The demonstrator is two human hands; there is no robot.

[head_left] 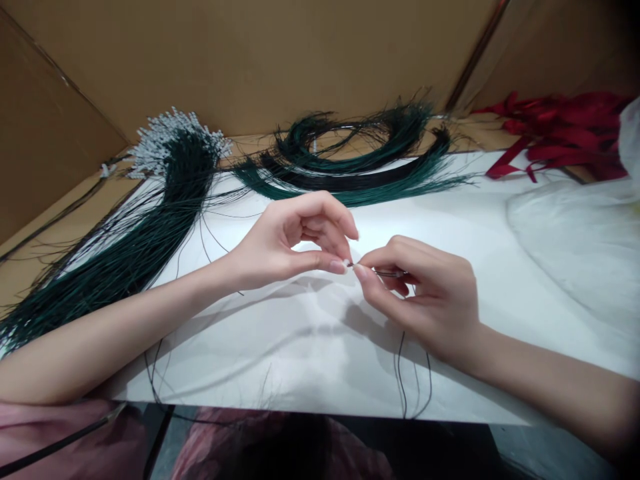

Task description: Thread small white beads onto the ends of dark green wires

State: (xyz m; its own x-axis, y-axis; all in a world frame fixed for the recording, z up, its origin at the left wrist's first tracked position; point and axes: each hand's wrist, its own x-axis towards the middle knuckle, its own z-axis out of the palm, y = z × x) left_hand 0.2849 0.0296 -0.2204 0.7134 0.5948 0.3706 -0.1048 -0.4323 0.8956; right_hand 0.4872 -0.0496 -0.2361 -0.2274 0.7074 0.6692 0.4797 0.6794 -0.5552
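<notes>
Over the white work surface [310, 360], my two hands meet near the centre of the head view. Thumb and a fingertip of my left hand [295, 243] pinch a small white piece [347, 263]; its exact kind is too small to make out. My right hand [430, 287] grips a thin dark cord [387, 273] between thumb and index finger, just to the right of the white piece. Loops of dark cord [401, 367] hang below my right hand toward the table's front edge. Where cord and white piece meet is partly hidden by the fingertips.
At left lies a thick bundle of dark green cords [170, 200] with white ends [160, 143]. Curved bundles of green and black cord [350, 180] lie at the back. Red ribbon [575, 130] and translucent plastic [575, 247] are on the right. Cardboard walls [275, 60] stand behind.
</notes>
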